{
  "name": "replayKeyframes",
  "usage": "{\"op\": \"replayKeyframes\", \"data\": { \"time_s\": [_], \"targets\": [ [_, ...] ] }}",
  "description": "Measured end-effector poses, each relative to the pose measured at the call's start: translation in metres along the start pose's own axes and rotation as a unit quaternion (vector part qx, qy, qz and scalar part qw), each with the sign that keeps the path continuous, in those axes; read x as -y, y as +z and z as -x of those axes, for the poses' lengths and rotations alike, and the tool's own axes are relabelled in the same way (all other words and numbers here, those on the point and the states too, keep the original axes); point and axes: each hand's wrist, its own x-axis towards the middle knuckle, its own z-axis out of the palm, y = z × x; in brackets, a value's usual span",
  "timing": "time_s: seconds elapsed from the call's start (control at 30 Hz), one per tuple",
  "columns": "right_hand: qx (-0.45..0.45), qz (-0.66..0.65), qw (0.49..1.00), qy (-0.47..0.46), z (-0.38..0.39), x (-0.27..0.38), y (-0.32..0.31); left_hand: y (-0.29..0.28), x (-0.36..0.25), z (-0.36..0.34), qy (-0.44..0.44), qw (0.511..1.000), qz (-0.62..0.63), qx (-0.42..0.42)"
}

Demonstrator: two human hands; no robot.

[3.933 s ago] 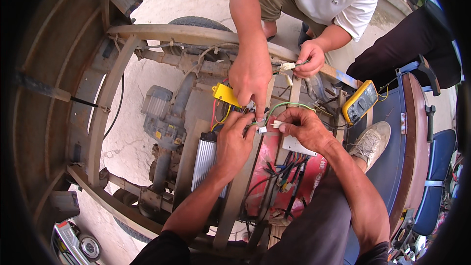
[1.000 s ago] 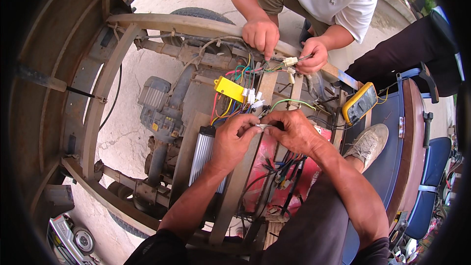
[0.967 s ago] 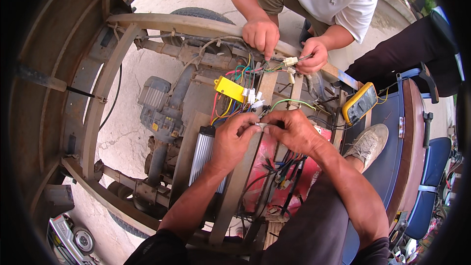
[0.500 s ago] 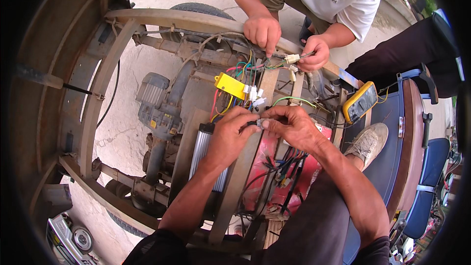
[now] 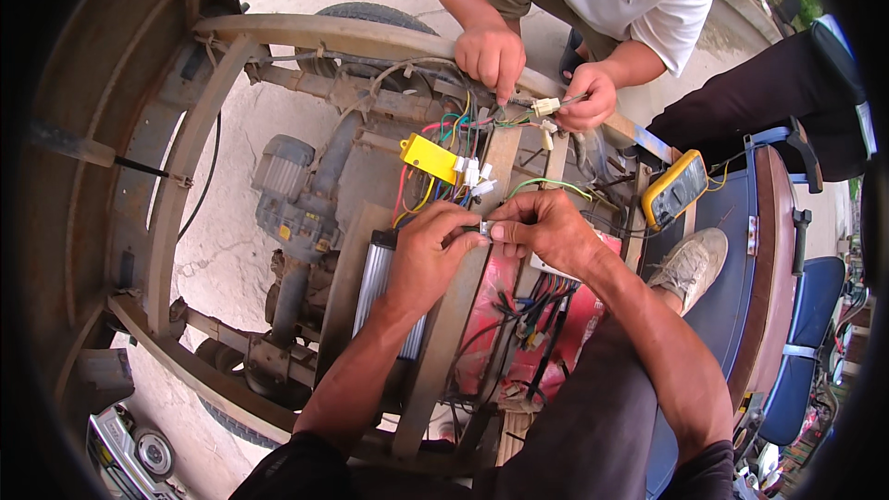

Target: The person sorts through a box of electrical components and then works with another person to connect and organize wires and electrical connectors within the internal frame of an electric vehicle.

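Over a metal frame rail, my left hand (image 5: pixel 433 245) and my right hand (image 5: pixel 548 230) meet fingertip to fingertip. Pinched between them is a small pale wire connector (image 5: pixel 485 228), mostly covered by fingers and thumbs. Just beyond them is a yellow box (image 5: pixel 430 157) with several white plugs (image 5: pixel 476 176) at its right end. A green-yellow wire (image 5: pixel 553 183) curves past my right hand. By my left forearm lies a finned silver controller (image 5: pixel 370 289). Below my right hand, a bundle of coloured wires (image 5: pixel 537 310) lies over a red panel (image 5: pixel 482 324).
Across the frame (image 5: pixel 343 35), a co-worker's hands (image 5: pixel 585 97) hold a cream connector (image 5: pixel 545 106). A yellow multimeter (image 5: pixel 676 189) rests at the right beside a dark blue seat panel (image 5: pixel 690 315). A motor and axle (image 5: pixel 287 190) sit at the left. My shoe (image 5: pixel 694 268) is on the right.
My fingertips have closed tighter around the small connector, so less of it shows. My right fingers have shifted slightly. The co-worker's hands stay nearly in place, and the whole view has drifted a little.
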Motion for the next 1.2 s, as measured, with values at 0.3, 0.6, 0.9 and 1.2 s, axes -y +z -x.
{"op": "replayKeyframes", "data": {
  "time_s": [0.3, 0.6, 0.9, 1.2],
  "targets": [
    [0.044, -0.027, 0.999, 0.014, -0.002, 0.005, 0.0, -0.003, 0.008, 0.004, 0.057, 0.998, 0.024, 0.023],
    [0.02, 0.038, 0.999, 0.012, -0.004, 0.007, 0.001, -0.002, 0.01, 0.004, 0.048, 0.998, 0.012, 0.043],
    [-0.046, -0.124, 0.991, 0.002, 0.014, 0.001, -0.018, 0.008, 0.0, 0.001, -0.084, 0.993, 0.088, 0.004],
    [-0.033, -0.131, 0.989, -0.056, 0.001, -0.001, 0.002, 0.012, 0.014, 0.005, -0.063, 0.997, 0.033, 0.012]
  ]
}}
